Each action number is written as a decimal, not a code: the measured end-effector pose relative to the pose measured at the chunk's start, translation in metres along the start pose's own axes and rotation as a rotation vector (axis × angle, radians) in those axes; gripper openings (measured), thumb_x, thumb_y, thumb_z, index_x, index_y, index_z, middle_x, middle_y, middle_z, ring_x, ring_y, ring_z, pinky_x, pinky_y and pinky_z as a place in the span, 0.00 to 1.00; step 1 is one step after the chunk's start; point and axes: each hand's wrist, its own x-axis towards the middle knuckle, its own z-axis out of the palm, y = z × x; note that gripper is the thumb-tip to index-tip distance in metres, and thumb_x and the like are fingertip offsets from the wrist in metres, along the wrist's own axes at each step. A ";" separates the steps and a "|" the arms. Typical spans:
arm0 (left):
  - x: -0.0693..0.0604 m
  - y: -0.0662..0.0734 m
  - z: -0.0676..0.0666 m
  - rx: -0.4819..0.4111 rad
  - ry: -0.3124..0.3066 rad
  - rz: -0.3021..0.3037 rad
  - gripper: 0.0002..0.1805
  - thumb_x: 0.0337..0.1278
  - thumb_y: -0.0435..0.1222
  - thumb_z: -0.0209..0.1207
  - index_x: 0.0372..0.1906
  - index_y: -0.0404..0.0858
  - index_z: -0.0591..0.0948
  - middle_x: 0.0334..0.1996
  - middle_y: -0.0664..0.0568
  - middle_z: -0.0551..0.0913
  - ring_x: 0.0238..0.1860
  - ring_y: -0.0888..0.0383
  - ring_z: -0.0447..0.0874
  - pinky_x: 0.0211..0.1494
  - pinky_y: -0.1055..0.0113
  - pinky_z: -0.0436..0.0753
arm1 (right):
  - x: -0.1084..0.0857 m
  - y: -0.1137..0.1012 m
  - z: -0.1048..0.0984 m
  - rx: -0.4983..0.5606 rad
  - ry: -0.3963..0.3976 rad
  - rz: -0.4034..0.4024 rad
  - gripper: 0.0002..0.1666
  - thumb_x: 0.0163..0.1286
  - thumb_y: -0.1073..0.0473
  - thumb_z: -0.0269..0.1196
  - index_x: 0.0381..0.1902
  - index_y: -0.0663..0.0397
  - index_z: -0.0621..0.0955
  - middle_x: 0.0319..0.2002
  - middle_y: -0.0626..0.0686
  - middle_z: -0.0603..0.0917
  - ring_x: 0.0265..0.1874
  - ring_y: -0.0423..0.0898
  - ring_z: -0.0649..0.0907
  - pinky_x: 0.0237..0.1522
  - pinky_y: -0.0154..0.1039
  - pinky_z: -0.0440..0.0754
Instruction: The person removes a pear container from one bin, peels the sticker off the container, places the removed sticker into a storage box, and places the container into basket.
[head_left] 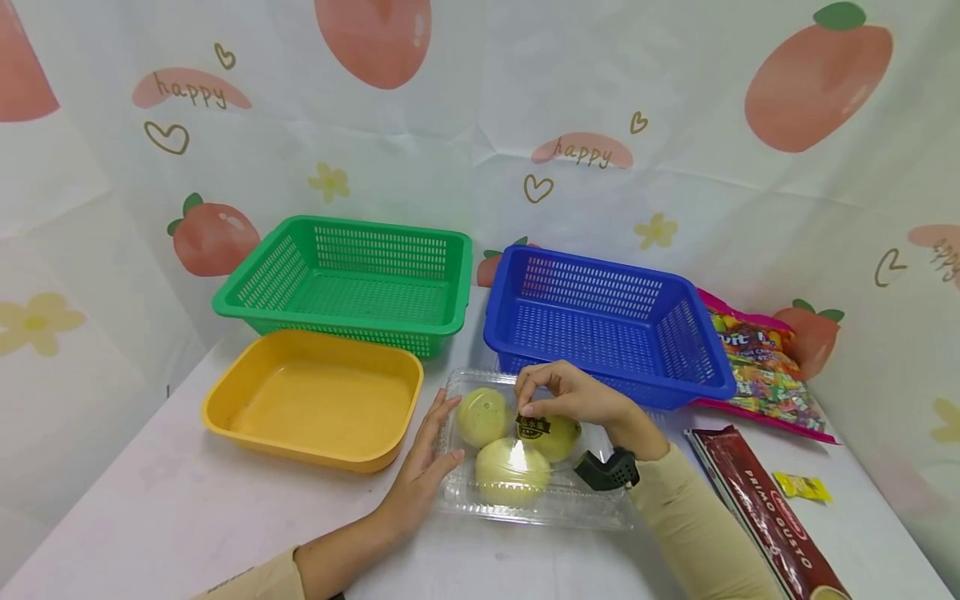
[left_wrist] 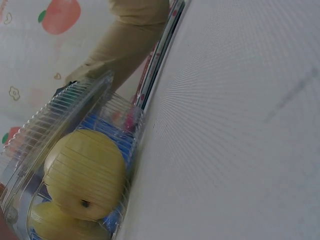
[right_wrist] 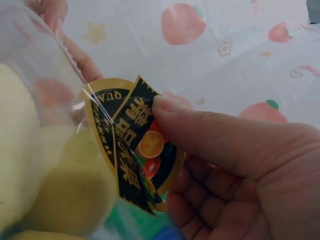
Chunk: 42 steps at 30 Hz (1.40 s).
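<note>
Clear box (head_left: 585, 512): on the bench (head_left: 262, 517), near side of the blue basket (head_left: 585, 325).
Sticker (right_wrist: 134, 127): pinched by right hand's (head_left: 570, 396) fingers; sharp pull could tear it.
Left hand (head_left: 420, 479): fingers apart at box's left edge; light contact could permit sliding.
Fruit (head_left: 513, 473): may roll if box tips.

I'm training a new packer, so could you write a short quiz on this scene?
1. How many fruits show inside the clear box in the head view?
2. True or false: the yellow tray sits nearer the person than the green basket.
3. Fill in: the right hand pinches the ____ on the box.

Key: 1. Three. 2. True. 3. Label.
</note>
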 end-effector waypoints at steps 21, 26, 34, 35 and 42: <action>-0.001 0.001 0.000 -0.006 0.003 0.005 0.34 0.58 0.28 0.48 0.71 0.45 0.56 0.75 0.49 0.38 0.75 0.49 0.32 0.72 0.43 0.38 | -0.003 -0.001 0.001 0.045 0.025 -0.062 0.05 0.62 0.72 0.58 0.28 0.71 0.78 0.34 0.41 0.77 0.39 0.40 0.74 0.52 0.39 0.70; -0.001 0.001 0.000 0.001 0.001 0.001 0.34 0.59 0.29 0.47 0.70 0.48 0.56 0.75 0.48 0.38 0.75 0.50 0.32 0.73 0.47 0.39 | -0.004 0.000 0.001 0.050 0.028 -0.067 0.04 0.62 0.73 0.57 0.28 0.72 0.77 0.34 0.40 0.77 0.39 0.39 0.74 0.51 0.39 0.70; -0.002 -0.001 0.000 0.002 0.004 0.003 0.34 0.59 0.28 0.47 0.70 0.49 0.56 0.75 0.48 0.38 0.75 0.49 0.32 0.73 0.48 0.39 | -0.003 0.000 0.000 0.062 0.028 -0.080 0.04 0.62 0.73 0.58 0.28 0.72 0.77 0.34 0.40 0.77 0.39 0.39 0.74 0.50 0.38 0.70; -0.002 -0.001 0.000 -0.002 0.004 0.005 0.34 0.59 0.28 0.47 0.70 0.48 0.56 0.75 0.47 0.38 0.75 0.49 0.32 0.73 0.45 0.38 | -0.003 0.001 0.000 0.065 0.027 -0.084 0.05 0.62 0.73 0.58 0.28 0.73 0.77 0.34 0.40 0.77 0.39 0.39 0.74 0.50 0.38 0.70; -0.002 0.000 0.000 -0.005 0.003 0.001 0.34 0.58 0.28 0.47 0.70 0.49 0.57 0.75 0.48 0.38 0.75 0.49 0.32 0.73 0.44 0.39 | -0.004 0.003 -0.001 0.078 0.029 -0.125 0.04 0.61 0.74 0.58 0.28 0.75 0.77 0.34 0.40 0.77 0.38 0.39 0.74 0.49 0.36 0.71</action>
